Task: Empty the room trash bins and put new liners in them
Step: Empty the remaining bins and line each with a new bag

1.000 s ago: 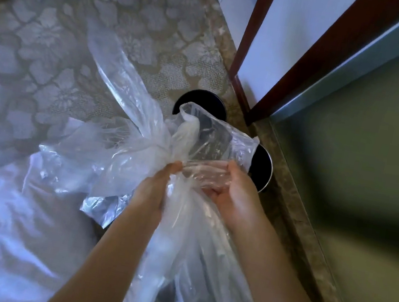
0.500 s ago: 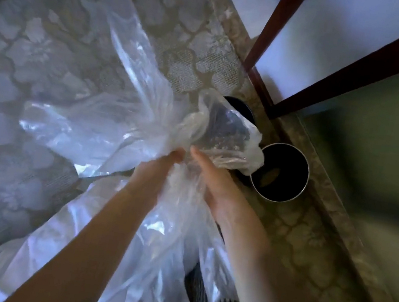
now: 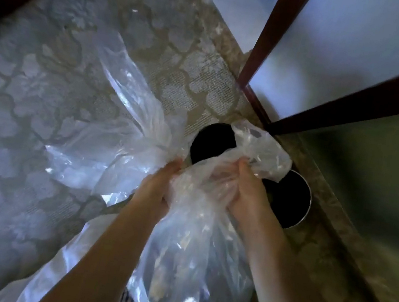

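Both my hands hold a large clear plastic bag that hangs down between my forearms. My left hand grips a gathered flap of the bag that fans out to the left. My right hand grips the other flap, which bunches up above my fingers. Behind the bag stand two round dark trash bins on the floor: one bin just beyond my hands, the other bin with a metal rim to the right, partly hidden by my right hand and the plastic.
Patterned carpet covers the floor to the left. A stone border strip runs along the right beside a wall. Dark wooden frame posts rise behind the bins. More clear plastic lies at lower left.
The view has shifted, so the bins sit more to the centre. My hands have moved slightly apart, each pulling its flap of the bag; the far bin's opening shows between them.
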`<state>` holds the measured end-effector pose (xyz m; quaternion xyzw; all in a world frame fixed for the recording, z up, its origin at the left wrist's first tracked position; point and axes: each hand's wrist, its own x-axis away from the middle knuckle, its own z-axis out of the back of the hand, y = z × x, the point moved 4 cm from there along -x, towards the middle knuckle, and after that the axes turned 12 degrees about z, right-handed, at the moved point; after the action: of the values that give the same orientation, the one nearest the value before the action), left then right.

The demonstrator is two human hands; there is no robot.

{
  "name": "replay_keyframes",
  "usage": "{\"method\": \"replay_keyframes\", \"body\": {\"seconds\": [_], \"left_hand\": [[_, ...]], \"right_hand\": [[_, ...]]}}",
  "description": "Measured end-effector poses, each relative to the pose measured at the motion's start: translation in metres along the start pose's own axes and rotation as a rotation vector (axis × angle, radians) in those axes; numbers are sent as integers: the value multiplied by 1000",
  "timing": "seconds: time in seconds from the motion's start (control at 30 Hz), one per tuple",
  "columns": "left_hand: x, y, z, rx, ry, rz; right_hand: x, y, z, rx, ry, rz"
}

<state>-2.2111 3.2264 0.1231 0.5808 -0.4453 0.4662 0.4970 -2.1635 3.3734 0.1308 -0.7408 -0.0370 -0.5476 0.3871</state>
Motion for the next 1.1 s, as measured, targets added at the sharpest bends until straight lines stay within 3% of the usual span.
{"method": "replay_keyframes", "body": {"seconds": [0.23, 0.37, 0.53, 0.6, 0.67, 0.77, 0.87, 0.97, 1.1], "left_hand": [[-30, 37, 18, -100, 90, -4], [-53, 64, 50, -125, 106, 57], [-70, 115, 107, -268, 181, 11], [-77, 141, 127, -259, 97, 32], [-86, 173, 139, -419, 3, 18], [-108, 216, 164, -832, 241, 31], [-143, 251, 171, -1115, 231, -9], [-170, 271, 180, -1201, 270, -73], [-216, 273, 183, -1307, 288, -89]], "right_hand": [[-20, -13, -17, -85, 10, -1], [-36, -11, -15, 76, 102, 68], [-61, 4, -33, 196, 148, 52], [-73, 15, -53, 224, 129, 6], [-82, 29, -78, 154, 206, -43], [-94, 55, -119, 88, 242, -78], [-116, 80, -160, 83, 269, -93], [-137, 97, -185, 28, 304, -91], [-167, 112, -195, 69, 254, 45]]}}
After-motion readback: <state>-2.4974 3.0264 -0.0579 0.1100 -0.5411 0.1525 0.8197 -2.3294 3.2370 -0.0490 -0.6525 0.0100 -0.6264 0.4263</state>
